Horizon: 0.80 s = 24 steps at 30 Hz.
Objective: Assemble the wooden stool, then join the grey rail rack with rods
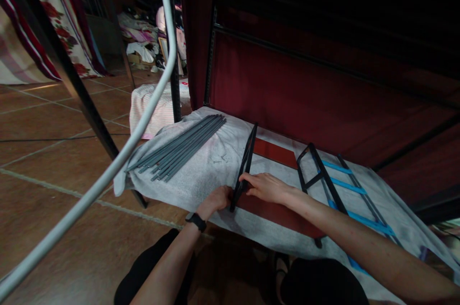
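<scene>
Brown tiled floor is running under a low surface covered by a grey cloth, with a dark red panel standing behind it. Light in the scene is poor.

On the cloth a red board is lying flat. A black frame is standing on edge along the board's left end, tilting slightly, its near end at the front edge of the cloth.

The left hand, a black watch on its wrist, is curling around the frame's near end from the left side. Its fingers are hidden behind the frame, so how tightly they are closing cannot be told. The right hand is lying palm down on the board, fingers together, with the fingertips pressing against the frame's right face. Both hands are meeting at the same point of the frame.

A second frame with blue strips is lying to the right on the cloth, clear of the hands. A bundle of grey rods is lying at the cloth's left end, well apart from the hands. A white tube is crossing the foreground on the left. Clutter is showing far back on the floor, too dim to identify.
</scene>
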Tool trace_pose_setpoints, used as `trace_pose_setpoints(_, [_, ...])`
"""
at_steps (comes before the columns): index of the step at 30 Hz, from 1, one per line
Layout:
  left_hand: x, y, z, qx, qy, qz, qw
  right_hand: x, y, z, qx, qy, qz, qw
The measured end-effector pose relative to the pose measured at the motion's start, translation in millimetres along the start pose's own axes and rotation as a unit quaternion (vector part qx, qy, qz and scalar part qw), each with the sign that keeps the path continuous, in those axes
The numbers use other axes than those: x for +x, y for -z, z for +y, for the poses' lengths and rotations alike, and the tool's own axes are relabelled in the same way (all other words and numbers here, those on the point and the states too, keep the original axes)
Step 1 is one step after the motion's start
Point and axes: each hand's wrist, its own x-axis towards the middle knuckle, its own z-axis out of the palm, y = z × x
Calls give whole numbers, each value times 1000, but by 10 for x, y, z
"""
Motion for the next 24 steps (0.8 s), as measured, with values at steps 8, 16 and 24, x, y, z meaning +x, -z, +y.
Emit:
trace_pose_setpoints(8, [-6, 4, -27, 27, -18, 0, 999, 0, -11, 13, -6, 6, 12, 1000])
trace_pose_setpoints(16, [-19, 3, 0, 39, -11, 0, 999, -5, 16, -26, 15, 0, 11, 1000])
trace_pose_setpoints(24, [-58, 236, 66, -113, -59, 69, 989, -29, -36, 1, 37, 7, 34, 999])
